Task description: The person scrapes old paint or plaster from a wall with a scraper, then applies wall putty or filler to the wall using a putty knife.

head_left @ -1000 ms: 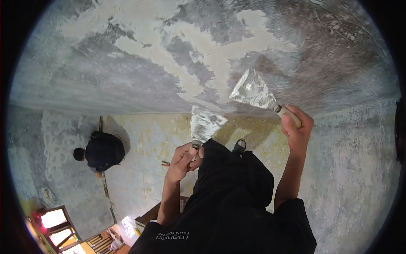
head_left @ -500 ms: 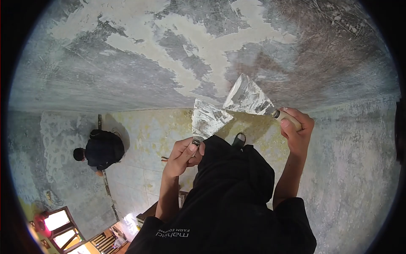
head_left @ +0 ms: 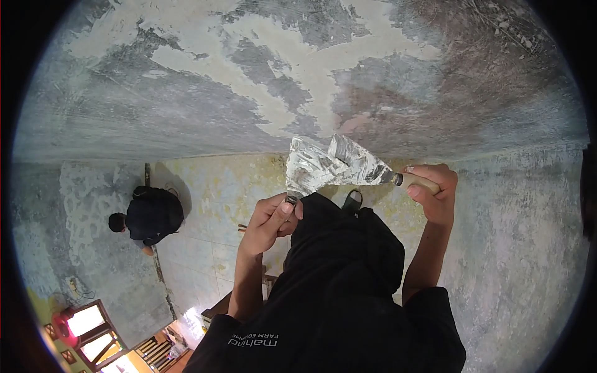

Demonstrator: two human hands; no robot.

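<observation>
My left hand (head_left: 271,219) is closed around the handle of a putty knife (head_left: 305,168), its wide blade pointing up and smeared with whitish putty. In my right hand (head_left: 433,191) is a second putty knife (head_left: 364,163), gripped by its pale handle (head_left: 420,183). That blade points left and is also coated with putty. The two blades overlap in front of my body, the right one's edge against or just over the left blade; the exact contact is hard to make out. Ahead, the grey wall (head_left: 205,118) carries light putty patches (head_left: 317,68).
A person in dark clothes (head_left: 153,214) crouches by the left wall (head_left: 93,248). The floor (head_left: 205,261) is pale tile with yellowish stains. Another wall (head_left: 510,261) stands close on my right. Bright windows (head_left: 87,320) and a red round object (head_left: 64,328) are at lower left.
My right hand's putty knife has moved down and left, from beside the left blade to overlapping it. The left putty knife has shifted slightly and turned more upright.
</observation>
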